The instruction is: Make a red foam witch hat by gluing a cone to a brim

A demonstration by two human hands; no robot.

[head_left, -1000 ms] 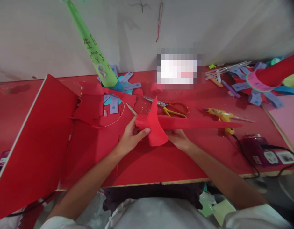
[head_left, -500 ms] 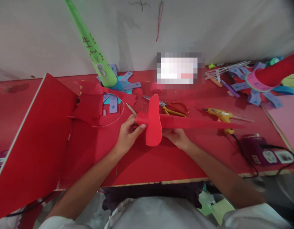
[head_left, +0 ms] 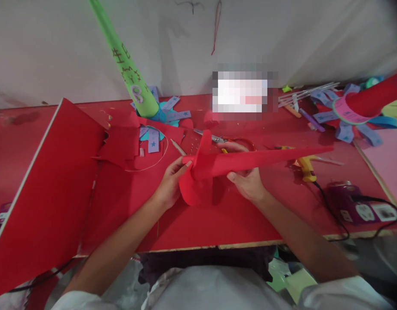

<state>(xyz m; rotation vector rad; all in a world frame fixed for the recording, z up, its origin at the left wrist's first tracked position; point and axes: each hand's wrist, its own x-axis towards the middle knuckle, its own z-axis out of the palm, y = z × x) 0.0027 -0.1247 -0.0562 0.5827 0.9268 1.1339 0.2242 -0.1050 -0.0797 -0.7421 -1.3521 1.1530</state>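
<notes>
A long red paper cone point(head_left: 237, 162) with a wide flared piece around its broad end lies across both my hands, its tip pointing right. My left hand point(head_left: 172, 181) pinches the broad end at the left, thumb on top. Around the middle of the cone from below, my right hand point(head_left: 250, 183) is closed, with its thumb in front and fingers behind. Just behind the cone lie scissors point(head_left: 240, 140) with red handles, partly covered. A pencil point(head_left: 178, 147) rests near my left fingers.
A yellow glue gun point(head_left: 306, 168) lies at right, its cord running near a purple box point(head_left: 355, 204). At left stands a red board point(head_left: 46, 189). Behind are a green paper cone point(head_left: 133, 82), a red cone point(head_left: 377, 94) with a pink band, and cut red paper point(head_left: 121, 142).
The red cone has turned so its flared piece now faces left and its tip has risen. My right hand has moved rightward along it and wrapped around it.
</notes>
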